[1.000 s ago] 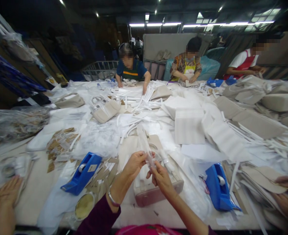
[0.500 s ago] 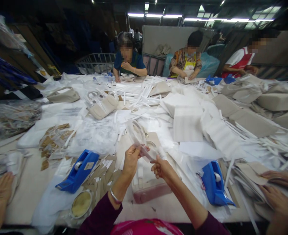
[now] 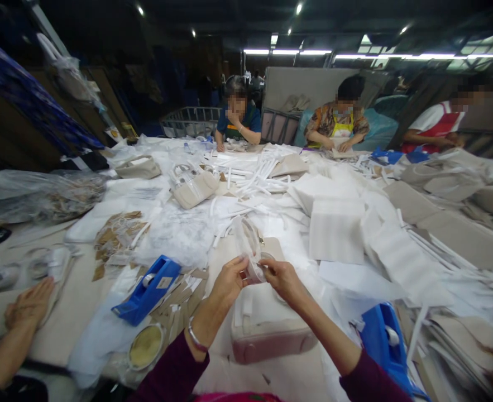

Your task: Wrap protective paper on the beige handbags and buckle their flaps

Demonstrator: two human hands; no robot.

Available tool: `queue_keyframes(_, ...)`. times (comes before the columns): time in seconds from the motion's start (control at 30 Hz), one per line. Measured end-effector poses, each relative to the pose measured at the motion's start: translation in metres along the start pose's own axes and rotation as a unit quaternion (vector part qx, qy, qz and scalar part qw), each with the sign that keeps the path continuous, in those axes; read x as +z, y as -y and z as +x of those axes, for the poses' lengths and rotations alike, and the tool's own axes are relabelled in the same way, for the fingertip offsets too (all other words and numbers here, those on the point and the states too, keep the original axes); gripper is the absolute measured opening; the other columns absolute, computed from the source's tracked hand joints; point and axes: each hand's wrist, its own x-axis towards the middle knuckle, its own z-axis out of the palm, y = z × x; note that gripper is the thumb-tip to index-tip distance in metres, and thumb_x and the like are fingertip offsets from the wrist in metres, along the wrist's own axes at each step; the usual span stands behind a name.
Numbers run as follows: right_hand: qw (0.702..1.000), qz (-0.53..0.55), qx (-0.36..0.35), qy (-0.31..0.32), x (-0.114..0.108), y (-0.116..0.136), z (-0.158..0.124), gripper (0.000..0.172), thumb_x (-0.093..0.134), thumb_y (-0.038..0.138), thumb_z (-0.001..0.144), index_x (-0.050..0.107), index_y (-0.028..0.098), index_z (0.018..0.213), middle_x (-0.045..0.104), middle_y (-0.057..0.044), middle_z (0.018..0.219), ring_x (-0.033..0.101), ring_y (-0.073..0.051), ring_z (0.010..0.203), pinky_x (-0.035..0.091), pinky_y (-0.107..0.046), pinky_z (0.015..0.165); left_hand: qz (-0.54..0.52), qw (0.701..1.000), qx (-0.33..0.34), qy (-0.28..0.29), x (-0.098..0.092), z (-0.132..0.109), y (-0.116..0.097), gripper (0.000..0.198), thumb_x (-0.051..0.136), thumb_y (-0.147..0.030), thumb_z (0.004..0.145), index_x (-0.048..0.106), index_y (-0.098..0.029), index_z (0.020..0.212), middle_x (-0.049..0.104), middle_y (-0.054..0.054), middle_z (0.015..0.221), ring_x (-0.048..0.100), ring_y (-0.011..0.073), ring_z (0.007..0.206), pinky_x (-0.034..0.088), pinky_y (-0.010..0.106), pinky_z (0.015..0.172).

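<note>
A beige handbag (image 3: 271,338) lies on the table in front of me, its base towards me and a white sheet over its middle. One of its handles (image 3: 246,237) stands up, covered in translucent wrapping. My left hand (image 3: 229,279) is closed around the lower part of this wrapped handle. From the other side, my right hand (image 3: 286,282) pinches the wrapping close to the left fingertips. What exactly lies between the right fingertips is partly hidden. Metal hardware (image 3: 261,240) shows behind the handle.
Blue tape dispensers (image 3: 148,290) stand left and right of the bag, with a tape roll (image 3: 146,346) near the left one. Foam sheets (image 3: 337,229) and white strips cover the table beyond. A co-worker's hand (image 3: 30,304) rests at far left; other people work across the table.
My view has swung, so the scene sits further right and lower. My right hand has come up closer to the left, and the loose wrapping end between them now lies against the handle.
</note>
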Motion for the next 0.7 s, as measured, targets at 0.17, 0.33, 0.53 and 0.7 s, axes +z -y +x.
queue_keyframes(0.17,0.987,-0.100,-0.121,-0.016,-0.003,0.002,0.002,0.028,0.045,0.012,0.086,0.066,0.022,0.102,0.067,-0.004,0.081,0.061,-0.014,0.070,0.041,-0.021,0.064,-0.013,0.999,-0.029,0.008,0.002,-0.009,-0.008,0.028,0.064,-0.020,0.077,0.067,-0.011,0.103,0.069,0.011,0.094,0.065,0.0178,0.075,0.055,0.038,0.076)
queue_keyframes(0.33,0.961,-0.184,-0.203,-0.047,-0.008,0.011,0.003,0.027,0.043,0.019,0.092,0.065,0.019,0.107,0.061,-0.004,0.071,0.057,-0.014,0.066,0.039,-0.021,0.060,-0.026,0.999,-0.031,0.020,0.008,-0.019,-0.013,0.024,0.065,-0.015,0.074,0.068,-0.010,0.098,0.069,0.010,0.093,0.064,0.0180,0.079,0.053,0.038,0.078)
queue_keyframes(0.53,0.978,-0.078,-0.188,-0.051,-0.011,0.021,0.000,0.027,0.040,0.023,0.093,0.064,0.019,0.104,0.063,-0.005,0.077,0.057,-0.015,0.069,0.041,-0.024,0.066,-0.017,0.999,0.041,0.010,0.015,-0.023,-0.001,0.028,0.074,-0.019,0.065,0.070,-0.011,0.092,0.069,0.009,0.087,0.061,0.0160,0.072,0.051,0.032,0.070)
queue_keyframes(0.7,0.984,0.112,-0.017,-0.136,-0.009,0.037,-0.016,0.023,0.047,0.034,0.089,0.065,0.021,0.091,0.062,-0.005,0.084,0.056,-0.017,0.076,0.043,-0.027,0.072,0.042,0.985,0.162,-0.045,0.024,-0.023,0.011,0.025,0.075,-0.026,0.063,0.071,-0.012,0.084,0.068,0.008,0.081,0.059,0.0154,0.070,0.046,0.028,0.069)
